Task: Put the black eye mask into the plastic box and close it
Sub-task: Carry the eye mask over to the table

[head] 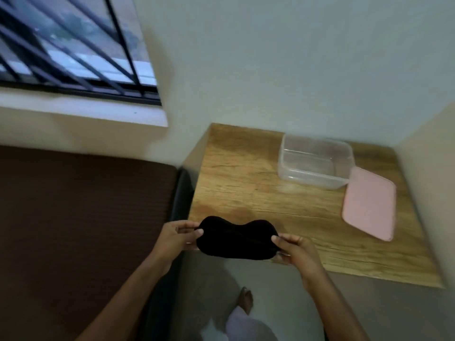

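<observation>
I hold the black eye mask (237,238) stretched flat between both hands, over the near left corner of the wooden table (246,188). My left hand (176,235) pinches its left end and my right hand (294,249) pinches its right end. The clear plastic box (315,161) stands open with nothing in it at the far right of the table. Its pink lid (369,203) lies flat on the table, just right of the box and touching its near right corner.
A brown mattress (81,212) fills the left side, with a dark frame edge next to the table. Walls close in behind and to the right of the table. A barred window (73,45) is at the upper left. My foot (246,299) is on the floor below.
</observation>
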